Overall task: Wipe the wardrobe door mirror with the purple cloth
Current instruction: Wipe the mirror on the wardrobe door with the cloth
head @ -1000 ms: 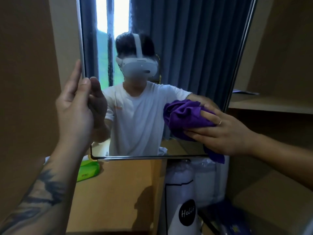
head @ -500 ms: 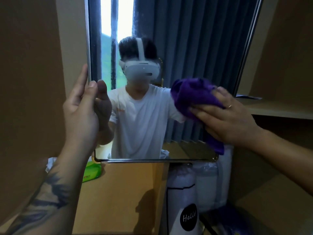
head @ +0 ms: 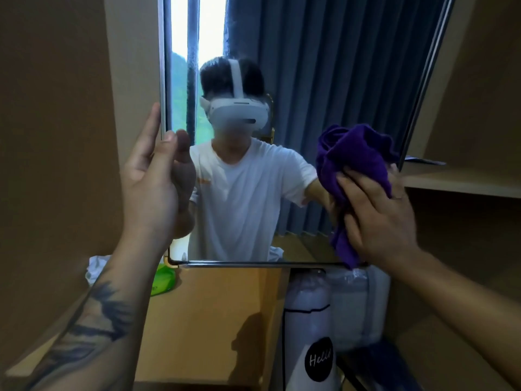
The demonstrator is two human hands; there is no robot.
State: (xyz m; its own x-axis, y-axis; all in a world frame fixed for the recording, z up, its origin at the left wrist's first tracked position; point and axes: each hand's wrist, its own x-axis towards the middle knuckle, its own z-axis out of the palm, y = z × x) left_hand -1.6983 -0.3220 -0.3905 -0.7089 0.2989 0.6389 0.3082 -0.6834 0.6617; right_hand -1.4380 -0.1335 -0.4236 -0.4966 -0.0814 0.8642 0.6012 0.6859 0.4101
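Note:
The wardrobe door mirror (head: 296,80) fills the middle of the view and reflects a person in a white shirt and grey curtains. My right hand (head: 377,218) presses the bunched purple cloth (head: 355,156) flat against the glass near the mirror's right edge. Part of the cloth hangs below my palm, down to the mirror's bottom rim. My left hand (head: 149,187) holds the mirror's left edge, thumb on the front and fingers behind it.
A wooden shelf (head: 462,182) sits inside the wardrobe to the right. Below the mirror stand a white bag with a black "Hello" label (head: 310,334) and white packages. A green packet (head: 162,280) lies at the lower left. A brown wardrobe panel (head: 56,136) stands on the left.
My right hand has slid the purple cloth up and to the right across the glass. My left hand has stayed on the mirror's left edge.

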